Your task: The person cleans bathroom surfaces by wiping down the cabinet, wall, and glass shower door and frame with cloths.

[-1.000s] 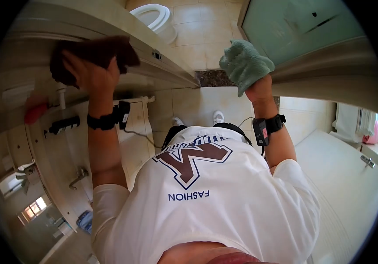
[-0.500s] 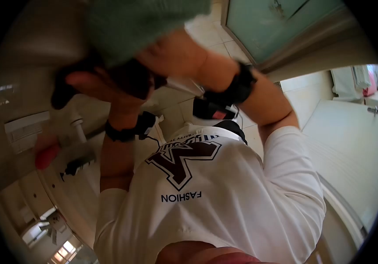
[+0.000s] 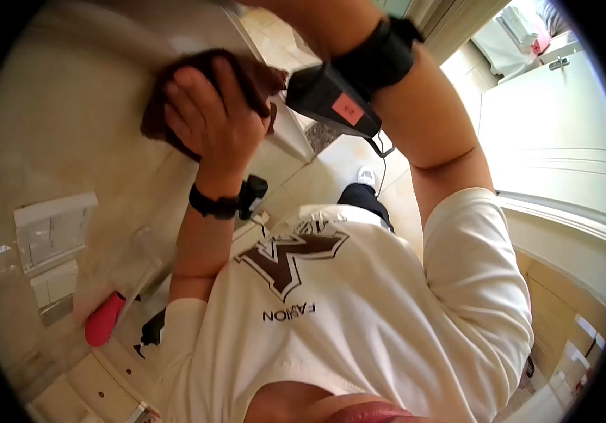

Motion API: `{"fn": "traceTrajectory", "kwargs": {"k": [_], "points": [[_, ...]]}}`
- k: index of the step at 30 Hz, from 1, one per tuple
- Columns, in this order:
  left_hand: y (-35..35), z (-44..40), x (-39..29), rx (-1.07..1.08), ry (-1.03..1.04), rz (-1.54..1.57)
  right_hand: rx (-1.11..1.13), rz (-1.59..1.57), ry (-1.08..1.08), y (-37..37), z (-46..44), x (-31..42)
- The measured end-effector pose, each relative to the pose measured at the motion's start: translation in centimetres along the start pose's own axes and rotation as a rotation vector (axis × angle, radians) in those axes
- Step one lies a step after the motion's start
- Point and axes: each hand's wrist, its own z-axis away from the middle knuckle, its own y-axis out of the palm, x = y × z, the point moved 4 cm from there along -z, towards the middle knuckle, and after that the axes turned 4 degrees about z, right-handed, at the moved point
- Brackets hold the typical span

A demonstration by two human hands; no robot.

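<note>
At the far left, a white wall plate [image 3: 53, 233] is fixed on the glossy beige wall [image 3: 106, 155]. Below it is a red object [image 3: 106, 319], which may be a hair dryer, but its shape is too partial to be sure. Just to its right, a black item [image 3: 151, 331] is partly hidden by the sleeve.

Next comes the brown cloth [image 3: 254, 81], which lies against the wall, near the door frame [image 3: 292, 137]. The left hand [image 3: 222, 116] is over it, with the palm toward the wall and the fingers stretched out, a little spread. I judge that the hand is laid so flat because a cloth on an upright surface needs wide pressure, otherwise it would slip down. The thumb is mostly covered, so I cannot tell if it pinches the edge. The visible part of the cloth has its long axis slanting from lower left to upper right, and its crumpled end points right, to the door frame.

A black wristband [image 3: 215, 204] sits on the left wrist. In the middle are the white T-shirt [image 3: 359, 296] and one white shoe [image 3: 366, 176] on the floor tiles [image 3: 402, 194].

Further right, the right forearm [image 3: 437, 113] reaches up and across. The right hand is beyond the top edge, therefore I cannot tell its state. A white door [image 3: 549, 120] stands at the far right.
</note>
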Motion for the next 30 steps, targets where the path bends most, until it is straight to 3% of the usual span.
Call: {"fn": "traceTrajectory", "kwargs": {"k": [5,9,12,13,16,18,19,20,22,23,24,26,28,29,30], "points": [[0.9,1.0,1.5,-0.019,-0.084,0.166,-0.192,0.129,-0.057,3.6,4.1,2.8],[0.4,0.8,2.4,0.068,-0.057,0.277,-0.015,-0.831,0.656,4.9,10.5,6.4],[-1.2,-0.8,3.9,0.161,-0.087,0.288,-0.018,-0.953,0.815,5.9,12.8,8.2],[-1.8,-1.9,4.5,0.125,-0.042,0.269,-0.202,-0.707,0.695,4.9,11.0,8.1],[-2.3,-3.6,5.8,0.121,0.012,0.215,0.002,-0.736,1.112,6.1,9.5,8.5],[-2.2,-4.0,5.9,0.154,0.025,0.175,-0.258,-0.897,0.756,3.6,7.4,6.9],[-2.0,-3.8,5.8,0.169,0.029,0.158,-0.329,-1.358,0.892,4.0,8.3,7.0],[-1.9,-3.5,5.8,0.186,0.036,0.142,-0.338,-1.376,0.909,4.8,9.4,6.7],[-1.7,-2.9,5.4,0.222,0.046,0.118,-0.254,-0.884,0.594,6.3,11.8,6.9],[-1.8,-2.5,5.3,0.238,0.045,0.109,-0.255,-0.899,0.609,7.5,13.7,7.4],[-1.8,-2.1,5.0,0.256,0.047,0.096,-0.174,-0.961,0.827,9.3,16.4,7.9],[-1.6,-1.5,4.6,0.293,0.045,0.083,-0.079,-1.031,1.054,10.6,19.4,7.9],[-1.7,-0.8,4.1,0.316,0.04,0.072,0.069,-0.89,0.989,10.1,19.9,7.0],[-1.7,-0.6,4.0,0.326,0.035,0.065,0.403,-1.183,1.173,10.9,20.6,7.5],[-1.7,-0.2,3.8,0.338,0.028,0.061,0.414,-1.191,1.18,11.0,20.7,7.7]]}}
